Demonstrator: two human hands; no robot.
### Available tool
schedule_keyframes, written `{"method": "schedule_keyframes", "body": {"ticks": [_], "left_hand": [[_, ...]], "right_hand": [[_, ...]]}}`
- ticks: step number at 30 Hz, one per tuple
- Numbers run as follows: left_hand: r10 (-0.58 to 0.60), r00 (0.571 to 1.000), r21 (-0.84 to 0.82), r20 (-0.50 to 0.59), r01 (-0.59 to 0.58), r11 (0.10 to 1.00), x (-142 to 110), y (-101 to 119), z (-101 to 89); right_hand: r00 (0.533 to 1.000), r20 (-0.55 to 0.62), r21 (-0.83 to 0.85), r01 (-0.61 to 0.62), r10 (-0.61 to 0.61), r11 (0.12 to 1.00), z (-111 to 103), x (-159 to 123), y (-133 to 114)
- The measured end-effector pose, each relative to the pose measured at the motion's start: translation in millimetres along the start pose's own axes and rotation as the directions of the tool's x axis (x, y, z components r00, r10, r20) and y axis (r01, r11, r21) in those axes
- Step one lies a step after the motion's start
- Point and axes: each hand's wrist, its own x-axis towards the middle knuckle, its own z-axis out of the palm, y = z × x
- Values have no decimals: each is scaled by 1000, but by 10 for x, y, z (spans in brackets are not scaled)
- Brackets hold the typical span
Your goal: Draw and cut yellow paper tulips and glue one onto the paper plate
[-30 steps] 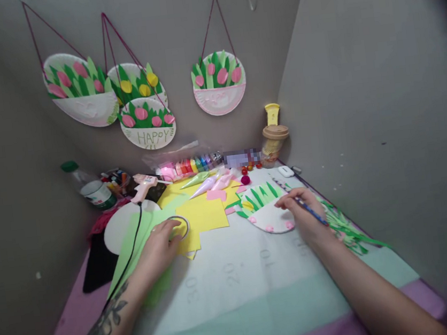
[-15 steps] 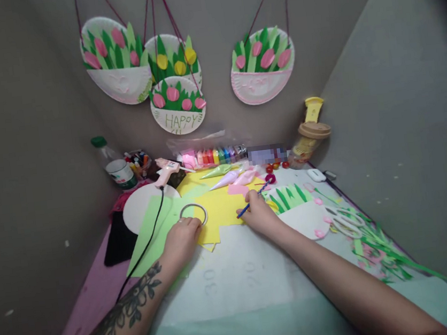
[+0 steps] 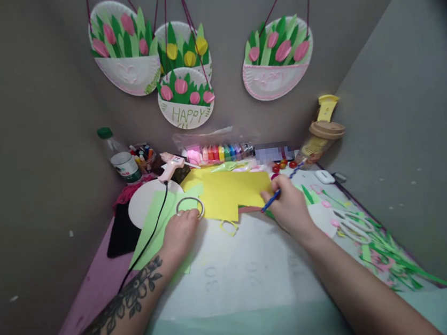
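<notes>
My left hand (image 3: 181, 230) is closed on the near edge of a thin grey ring (image 3: 189, 199), above green paper (image 3: 151, 219). In my right hand (image 3: 292, 205) is a blue pencil (image 3: 271, 200), slanting up to the right. The same hand pinches the right edge of a yellow paper sheet (image 3: 230, 191), which looks raised there. A small yellow paper scrap (image 3: 229, 228) with a cut-out hole lies at its near edge. Partly behind my right hand is a white paper-plate piece (image 3: 323, 220) with green paper leaves.
A pink glue gun (image 3: 171, 169) rests on a white plate (image 3: 137, 207), its black cord running toward me. White-handled scissors (image 3: 353, 228) lie among green paper strips (image 3: 399, 263) at right. A bottle (image 3: 123, 160) and a lidded cup (image 3: 319, 138) stand at the back.
My right hand has moved right with the pencil and drawn up the yellow sheet's right edge. The sheet now covers the pink paper. My left hand keeps the ring.
</notes>
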Motion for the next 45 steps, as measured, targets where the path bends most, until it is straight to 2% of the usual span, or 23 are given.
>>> {"method": "schedule_keyframes", "body": {"ticks": [5,8,10,11,12,13,15,17,18,19,20,22,23,24,25,28,31,33,36,39,42,43,45], "left_hand": [[-45,995,-28,-87,43,999,22,-61,21],[-58,978,-174,-202,22,984,14,-35,-67],[53,979,-292,-197,-111,950,-47,60,-169],[178,970,-337,-167,-225,914,-103,136,-220],[352,928,-367,-120,-371,853,-177,228,-260],[515,855,-376,-66,-499,781,-264,331,-285],[738,674,-409,19,-668,621,-446,536,-273],[835,548,-454,43,-734,505,-559,690,-186],[848,527,-462,56,-740,490,-565,735,-129],[843,532,-453,78,-734,505,-532,757,-75],[815,570,-425,102,-716,554,-462,758,-34],[657,741,-291,134,-605,741,-247,715,-15],[486,867,-189,110,-462,867,-128,681,-42],[327,943,-92,69,-320,943,-18,644,-90],[257,966,-30,41,-256,966,73,606,-153],[107,994,-28,-6,-107,994,202,494,-343],[-72,996,-193,-56,60,979,185,384,-408],[-93,985,-292,-147,46,955,145,334,-373],[87,969,-341,-231,-164,926,59,344,-267],[321,937,-312,-135,-348,884,-49,445,-175],[423,906,-284,-24,-412,866,-131,549,-133],[434,901,-283,-6,-418,863,-146,574,-129],[453,891,-277,14,-432,858,-157,606,-130]], "right_hand": [[955,-290,-26,62,-67,998,-359,113,-6],[949,-312,68,63,-39,996,-401,181,115],[962,-272,155,25,18,988,-403,244,239],[960,-275,185,6,46,983,-408,278,303],[955,-291,209,-2,64,978,-417,311,363],[949,-304,239,-7,81,971,-432,343,415],[937,-331,306,-4,110,952,-471,394,483],[930,-345,375,9,131,927,-509,424,503],[928,-347,402,14,138,916,-525,429,498],[927,-347,420,17,143,907,-537,430,487],[927,-347,431,20,145,902,-548,426,472],[929,-340,433,20,143,901,-570,411,442],[931,-339,425,20,138,905,-582,404,431],[932,-338,411,20,133,911,-593,400,426],[935,-331,395,14,128,919,-601,400,429],[966,-227,344,-43,127,938,-564,413,482],[993,0,289,-116,122,950,-379,399,565],[985,116,217,-154,132,964,-189,345,598],[982,152,167,-139,114,976,69,224,591],[982,166,112,-105,86,988,142,145,526],[996,89,108,-29,19,994,21,135,423],[997,75,183,-18,4,983,-33,131,386],[988,154,435,-71,3,898,-108,94,326]]}}
